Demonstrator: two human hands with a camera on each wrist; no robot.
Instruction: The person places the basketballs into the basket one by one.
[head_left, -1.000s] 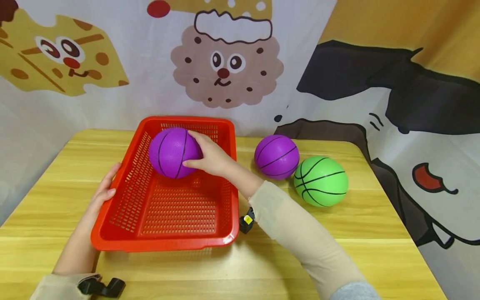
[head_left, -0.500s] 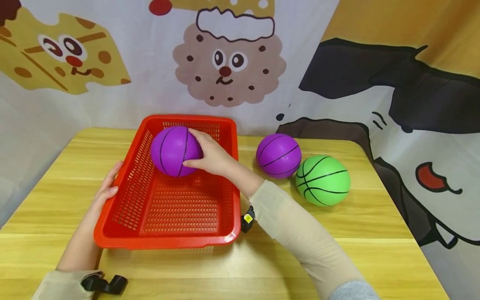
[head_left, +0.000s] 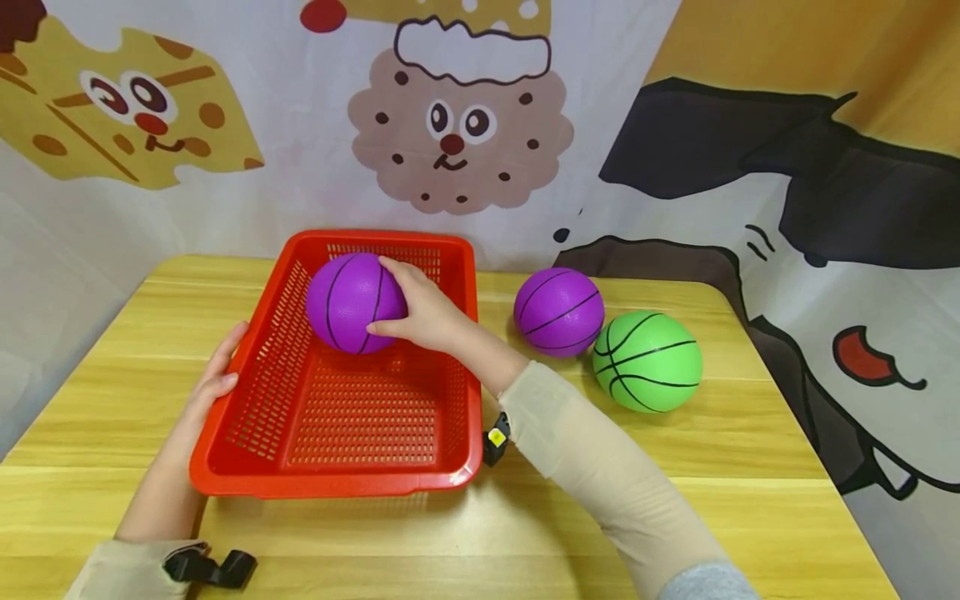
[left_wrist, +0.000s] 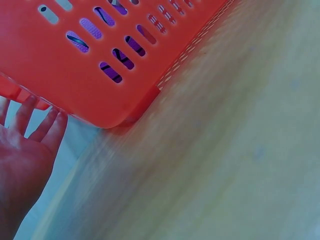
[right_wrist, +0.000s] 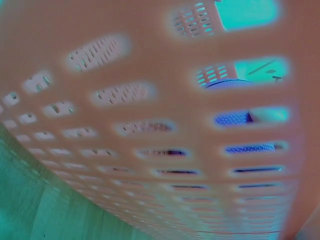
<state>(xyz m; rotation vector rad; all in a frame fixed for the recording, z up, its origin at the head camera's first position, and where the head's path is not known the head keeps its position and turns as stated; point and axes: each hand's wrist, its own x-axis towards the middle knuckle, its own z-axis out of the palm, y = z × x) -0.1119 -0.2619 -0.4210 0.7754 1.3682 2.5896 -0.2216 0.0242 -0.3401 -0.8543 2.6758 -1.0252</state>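
In the head view, a purple basketball (head_left: 351, 304) is inside a red perforated plastic basket (head_left: 337, 485), towards its back. My right hand (head_left: 423, 312) reaches over the basket's right rim and grips that ball, with thumb and fingers spread round its right side. At the basket's left rim, my left hand (head_left: 213, 375) touches the outside. The left wrist view shows the fingertips of the left hand (left_wrist: 30, 140) against the rim, fingers nearly straight. Through the slots of the basket wall (right_wrist: 200, 145), bits of purple ball show in the right wrist view; the right hand is hidden there.
To the right of the basket, a second purple basketball (head_left: 558, 312) and a green basketball (head_left: 647, 362) sit side by side on the wooden table (head_left: 675, 517). A cartoon-printed cloth (head_left: 300, 92) hangs behind the table. Black wrist cameras (head_left: 210, 569) are strapped at both sleeves.
The gripped purple basketball has shifted very slightly right, closer to my right palm. Both hands keep their places, and the head view has moved a little.
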